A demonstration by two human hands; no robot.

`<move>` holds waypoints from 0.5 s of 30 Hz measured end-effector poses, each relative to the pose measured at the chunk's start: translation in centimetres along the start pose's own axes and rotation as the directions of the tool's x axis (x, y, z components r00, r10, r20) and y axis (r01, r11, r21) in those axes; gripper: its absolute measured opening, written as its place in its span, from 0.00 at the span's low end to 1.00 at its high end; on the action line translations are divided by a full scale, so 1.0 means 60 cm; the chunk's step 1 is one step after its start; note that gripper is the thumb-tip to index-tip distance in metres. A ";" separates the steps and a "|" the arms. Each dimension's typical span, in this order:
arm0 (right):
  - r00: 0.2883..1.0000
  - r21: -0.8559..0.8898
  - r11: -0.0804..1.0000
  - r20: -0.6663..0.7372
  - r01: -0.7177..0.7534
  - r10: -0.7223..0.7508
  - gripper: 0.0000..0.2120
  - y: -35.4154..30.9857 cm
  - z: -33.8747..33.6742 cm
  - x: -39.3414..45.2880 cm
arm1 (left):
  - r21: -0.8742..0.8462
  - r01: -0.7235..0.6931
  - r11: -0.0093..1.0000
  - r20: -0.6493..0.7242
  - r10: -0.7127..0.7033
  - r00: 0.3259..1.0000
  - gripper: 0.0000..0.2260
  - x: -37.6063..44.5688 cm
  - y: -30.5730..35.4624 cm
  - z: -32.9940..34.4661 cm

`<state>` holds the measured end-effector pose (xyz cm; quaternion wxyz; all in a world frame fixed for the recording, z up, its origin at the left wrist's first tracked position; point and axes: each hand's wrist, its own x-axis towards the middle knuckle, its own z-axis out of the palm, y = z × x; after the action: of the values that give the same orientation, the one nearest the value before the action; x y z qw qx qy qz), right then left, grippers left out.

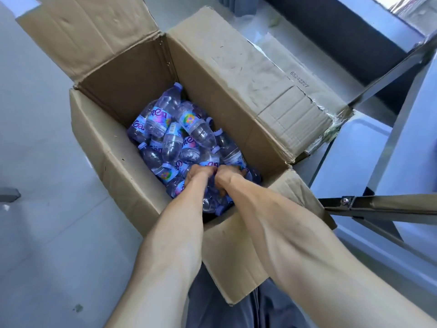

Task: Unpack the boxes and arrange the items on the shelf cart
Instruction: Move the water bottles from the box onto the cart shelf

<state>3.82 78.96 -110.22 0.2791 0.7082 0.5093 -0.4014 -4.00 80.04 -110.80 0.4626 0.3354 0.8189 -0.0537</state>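
While both forearms reach down from the bottom of the frame, the cardboard box point(113, 147) stands open in the middle of the view, its four flaps folded outward and its bottom covered by a loose heap of small water bottles point(172, 136) with clear bodies, pale purple caps and bright labels. They lie on their sides, pointing every which way and touching one another. Near the lower right corner of the heap the left hand point(198, 176) and the right hand point(228, 179) are pressed in among the bottles, side by side and nearly touching, knuckles up and fingers curled down into the pile; each seems to be closed around a bottle, though the fingertips are buried and the exact grip cannot be made out. Outside the box, a pale grey floor point(40, 162) fills the left side of the frame. On the right, metal bars and a light shelf surface of the cart point(383, 207) run past the box's right flap. At the bottom centre, dark grey trousers point(236, 308) show between the arms.
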 end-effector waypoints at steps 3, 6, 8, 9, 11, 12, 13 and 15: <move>1.000 0.046 0.999 0.000 -0.022 0.022 0.26 0.000 0.000 0.008 | -0.011 0.013 1.000 -0.010 -0.014 1.000 0.32 0.003 0.002 0.005; 0.998 0.144 0.990 -0.056 -0.006 0.014 0.22 0.008 -0.004 -0.009 | -0.003 0.002 1.000 -0.038 -0.002 0.999 0.30 -0.015 0.001 -0.002; 0.993 0.211 0.977 -0.114 0.035 -0.011 0.20 0.018 -0.011 -0.034 | 0.031 -0.004 1.000 -0.093 0.007 0.996 0.28 -0.037 0.001 -0.022; 0.989 0.238 0.970 -0.144 0.058 -0.024 0.20 0.023 -0.015 -0.051 | 0.031 -0.002 1.000 -0.105 0.006 0.994 0.28 -0.047 0.001 -0.036; 0.981 0.304 0.949 -0.192 0.085 -0.027 0.21 0.032 -0.025 -0.084 | -0.036 0.014 0.999 -0.093 -0.018 0.996 0.28 -0.067 0.001 -0.068; 0.976 0.356 0.929 -0.218 0.100 -0.021 0.24 0.035 -0.030 -0.100 | -0.138 0.033 0.990 -0.049 -0.040 0.998 0.29 -0.071 -0.002 -0.082; 0.969 0.435 0.893 -0.249 0.115 -0.004 0.27 0.038 -0.034 -0.116 | -0.282 0.067 0.957 0.039 -0.058 0.998 0.29 -0.076 -0.008 -0.093; 0.949 0.630 0.760 -0.309 0.159 0.058 0.32 0.041 -0.043 -0.148 | -0.514 0.162 0.842 0.202 -0.065 0.977 0.27 -0.111 -0.025 -0.109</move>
<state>5.47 75.83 -101.31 -0.0772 0.8004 0.3955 -0.4438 -7.28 78.17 -102.16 0.6034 0.1402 0.7763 0.1165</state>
